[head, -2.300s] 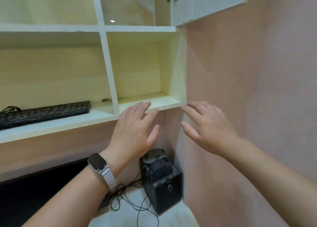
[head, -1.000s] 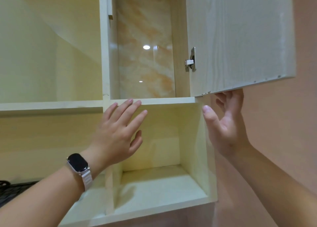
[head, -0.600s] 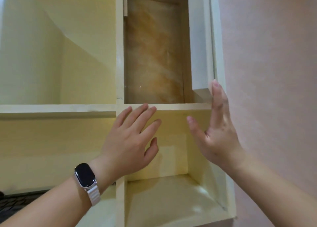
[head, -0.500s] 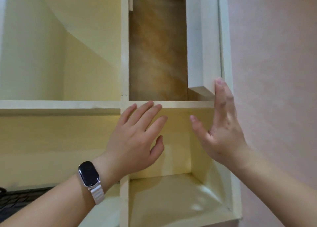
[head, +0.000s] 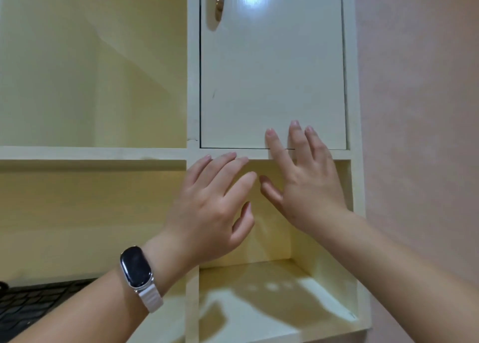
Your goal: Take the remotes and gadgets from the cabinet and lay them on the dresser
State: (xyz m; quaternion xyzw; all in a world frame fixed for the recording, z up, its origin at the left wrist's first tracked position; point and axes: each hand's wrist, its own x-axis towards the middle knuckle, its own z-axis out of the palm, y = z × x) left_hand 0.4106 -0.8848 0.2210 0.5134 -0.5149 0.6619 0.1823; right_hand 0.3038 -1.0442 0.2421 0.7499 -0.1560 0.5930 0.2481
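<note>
1. The keyboard (head: 31, 303) lies on the low shelf at far left. If it counts among the gadgets, we judge it easy to overlook, as neither hand is near it
2. Our left hand (head: 210, 207) hovers flat with fingers spread before the open cubby (head: 259, 303) and grips nothing. That cubby shows no remotes, so a reach in there would find nothing
3. The cabinet door (head: 272, 70) sits flush in its frame. Our right hand (head: 305, 184) lays straight, spread fingers on the door's lower edge and pinches nothing. Anything behind the door would be missed, and prying here instead of at the handle (head: 219, 3) could nip fingertips
4. The picture's left edge cuts the keyboard off, so we cannot tell what lies beside it
5. The handle is cropped at the top, and the space behind the door is wholly hidden
6. No remotes or gadgets show anywhere and the dresser is out of view, so we cannot say where they are
</note>
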